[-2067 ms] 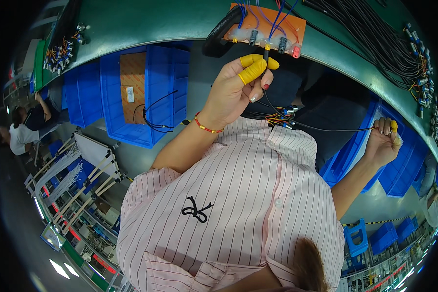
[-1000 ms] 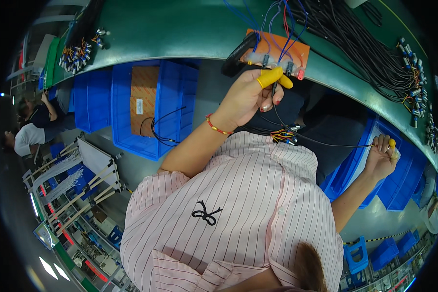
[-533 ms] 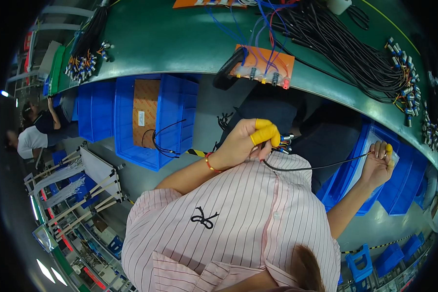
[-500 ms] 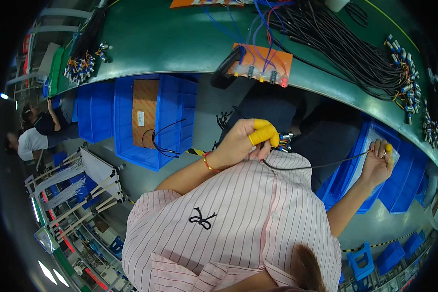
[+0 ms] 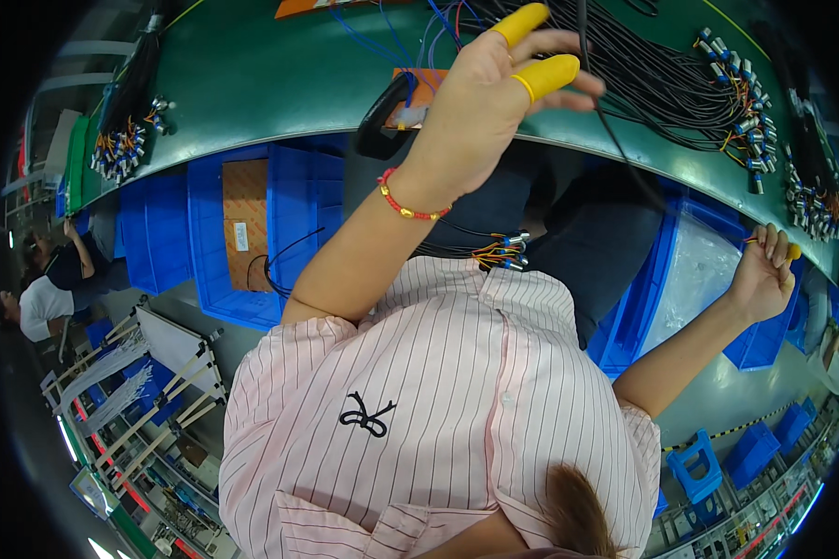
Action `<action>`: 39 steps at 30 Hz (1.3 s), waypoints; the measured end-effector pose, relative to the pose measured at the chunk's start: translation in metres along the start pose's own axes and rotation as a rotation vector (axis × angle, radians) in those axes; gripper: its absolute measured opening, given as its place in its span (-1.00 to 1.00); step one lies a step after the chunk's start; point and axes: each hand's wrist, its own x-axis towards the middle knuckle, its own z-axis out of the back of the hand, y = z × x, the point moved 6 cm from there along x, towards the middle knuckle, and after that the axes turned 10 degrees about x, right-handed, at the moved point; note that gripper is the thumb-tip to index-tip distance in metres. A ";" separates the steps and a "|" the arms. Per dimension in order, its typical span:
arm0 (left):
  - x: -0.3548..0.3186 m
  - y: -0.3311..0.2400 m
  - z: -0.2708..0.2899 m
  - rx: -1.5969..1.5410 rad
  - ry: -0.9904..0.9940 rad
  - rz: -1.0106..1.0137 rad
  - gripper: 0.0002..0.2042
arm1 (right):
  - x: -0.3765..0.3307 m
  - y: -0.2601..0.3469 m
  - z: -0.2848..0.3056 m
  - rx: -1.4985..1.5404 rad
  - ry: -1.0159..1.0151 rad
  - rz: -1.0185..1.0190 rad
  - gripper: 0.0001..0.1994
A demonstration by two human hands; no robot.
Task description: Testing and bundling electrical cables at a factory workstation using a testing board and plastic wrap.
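My left hand (image 5: pixel 489 107) is raised over the near edge of the green table, its fingers stretched apart, yellow finger cots on two of them. A loose black cable (image 5: pixel 615 140) hangs just past its fingertips, partly blurred. Out to the right, my right hand (image 5: pixel 763 278) is closed, with a yellow cot on one finger. A bit of orange wire (image 5: pixel 749 240) shows at its fingertips; the rest of what it grips is hidden. Across my lap lies a bunch of black cables with metal connectors (image 5: pixel 508 250) and orange wires.
On the green table (image 5: pixel 280 74) lie a large black cable bundle (image 5: pixel 662 74), connector ends (image 5: pixel 750 112), and another bundle (image 5: pixel 126 140) at left. An orange board (image 5: pixel 419 93) with blue wires sits partly behind my left hand. Blue bins (image 5: pixel 298 200) stand below the table edge.
My left hand has let go of the connector bunch, now on my lap, and risen over the table, fingers spreading. My right hand has moved right and up. The view has shifted slightly.
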 end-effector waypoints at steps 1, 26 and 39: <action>-0.003 -0.002 -0.001 -0.001 -0.094 0.042 -0.48 | 0.007 0.004 -0.001 -0.009 -0.004 0.004 -0.72; -0.118 0.114 0.060 1.487 0.493 0.082 -0.89 | 0.149 -0.091 -0.021 -2.306 0.219 0.535 -0.71; -0.088 0.059 0.029 1.057 0.360 0.097 -0.81 | -0.124 -0.207 -0.049 -1.213 0.749 -0.912 -0.74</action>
